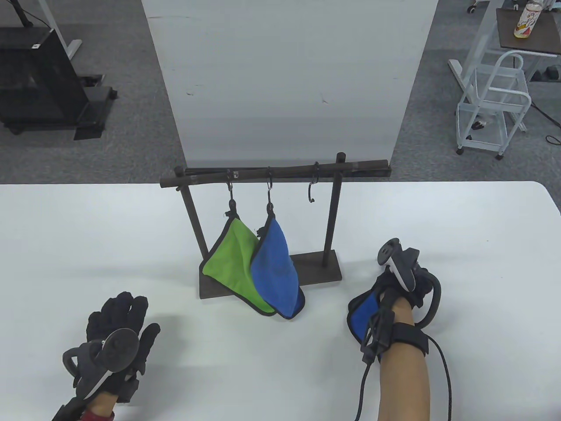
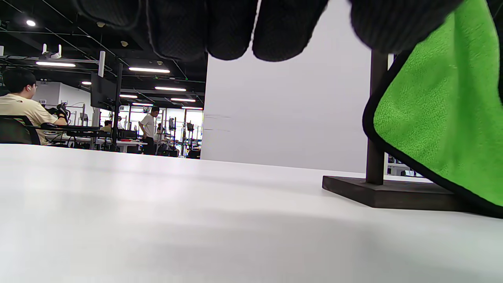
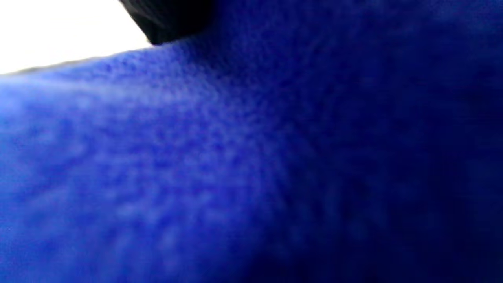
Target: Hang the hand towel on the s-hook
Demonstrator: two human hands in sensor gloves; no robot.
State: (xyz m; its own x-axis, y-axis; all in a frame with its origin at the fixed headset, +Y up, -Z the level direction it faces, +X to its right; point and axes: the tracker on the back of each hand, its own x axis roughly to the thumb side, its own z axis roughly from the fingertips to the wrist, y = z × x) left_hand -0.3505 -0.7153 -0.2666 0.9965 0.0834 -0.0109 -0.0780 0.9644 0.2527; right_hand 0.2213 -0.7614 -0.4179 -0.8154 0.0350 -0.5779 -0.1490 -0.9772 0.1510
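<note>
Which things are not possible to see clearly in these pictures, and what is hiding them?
- Right hand fingers: table view, hidden under the tracker, so its hold on the second blue towel is unclear.
- That towel: right wrist view, a blur filling the frame.
- Towel loop: not seen in any view.
- Empty s-hook: table view, too small for detail.
- Left hand: left wrist view, cut off by the top edge.

No text, label, brand or number can be read in any of the views.
</note>
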